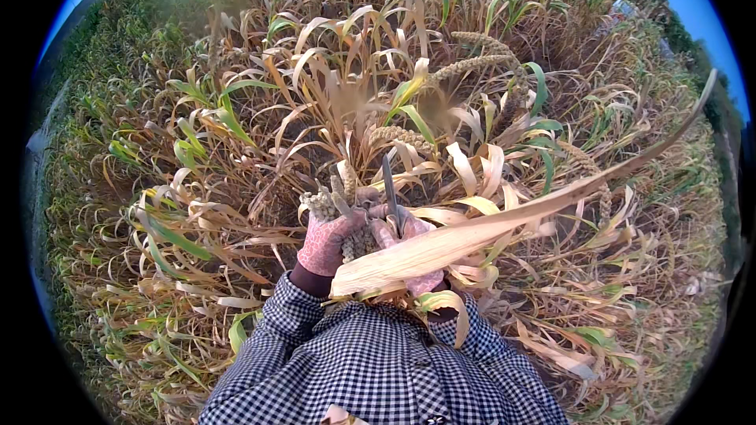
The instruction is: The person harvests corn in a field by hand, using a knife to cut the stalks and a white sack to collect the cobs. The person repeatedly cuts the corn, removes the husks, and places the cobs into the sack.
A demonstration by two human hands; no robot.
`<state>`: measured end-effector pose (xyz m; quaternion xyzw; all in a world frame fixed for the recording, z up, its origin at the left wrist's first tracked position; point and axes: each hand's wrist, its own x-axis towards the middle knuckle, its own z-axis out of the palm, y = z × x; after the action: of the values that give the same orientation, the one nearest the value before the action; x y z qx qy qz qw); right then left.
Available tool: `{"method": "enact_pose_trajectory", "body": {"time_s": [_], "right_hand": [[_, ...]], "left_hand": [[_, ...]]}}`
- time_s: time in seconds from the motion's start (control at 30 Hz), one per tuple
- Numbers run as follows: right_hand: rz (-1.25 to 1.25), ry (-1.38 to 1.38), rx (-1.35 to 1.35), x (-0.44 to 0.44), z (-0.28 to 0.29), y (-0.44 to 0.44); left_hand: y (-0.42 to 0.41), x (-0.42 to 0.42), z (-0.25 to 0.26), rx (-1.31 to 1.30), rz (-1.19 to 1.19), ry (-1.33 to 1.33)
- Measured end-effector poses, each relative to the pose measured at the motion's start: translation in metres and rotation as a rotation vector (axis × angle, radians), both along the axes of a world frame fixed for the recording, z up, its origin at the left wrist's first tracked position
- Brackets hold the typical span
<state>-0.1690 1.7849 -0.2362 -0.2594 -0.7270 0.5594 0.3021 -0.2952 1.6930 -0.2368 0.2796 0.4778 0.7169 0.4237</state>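
Note:
My left hand [329, 240], in a pink patterned glove, is closed around a bunch of foxtail millet heads [319, 204]. Some heads poke out above the fist, and others hang between the hands. Right beside it, my right hand [407, 225] wears a matching glove and grips a small knife, its narrow dark blade [390, 186] pointing up and away from me. The handle is hidden in the fingers. A long, broad dry leaf [472, 236] crosses in front of my right hand and wrist, covering part of them, and runs out to the upper right.
Dry and half-green millet plants [331, 65] stand densely all around. Drooping seed heads [469, 66] hang ahead, with another seed head [401, 137] just beyond the blade. A curled leaf [446, 310] lies against my right sleeve. Darker green bushes [679, 29] border the field at upper right.

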Motion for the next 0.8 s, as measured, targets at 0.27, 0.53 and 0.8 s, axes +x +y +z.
{"method": "enact_pose_trajectory", "body": {"time_s": [0.27,0.53,0.8], "right_hand": [[-0.080,-0.506,-0.579,0.043,-0.055,0.027],[-0.371,-0.118,-0.649,0.052,-0.009,0.039],[-0.551,-0.111,-0.496,0.091,0.039,-0.042]], "left_hand": [[0.062,-0.048,0.061,0.155,0.063,1.244],[0.130,-0.020,-0.030,0.143,-0.454,1.195],[0.139,0.032,-0.018,0.372,-0.475,1.024]]}}
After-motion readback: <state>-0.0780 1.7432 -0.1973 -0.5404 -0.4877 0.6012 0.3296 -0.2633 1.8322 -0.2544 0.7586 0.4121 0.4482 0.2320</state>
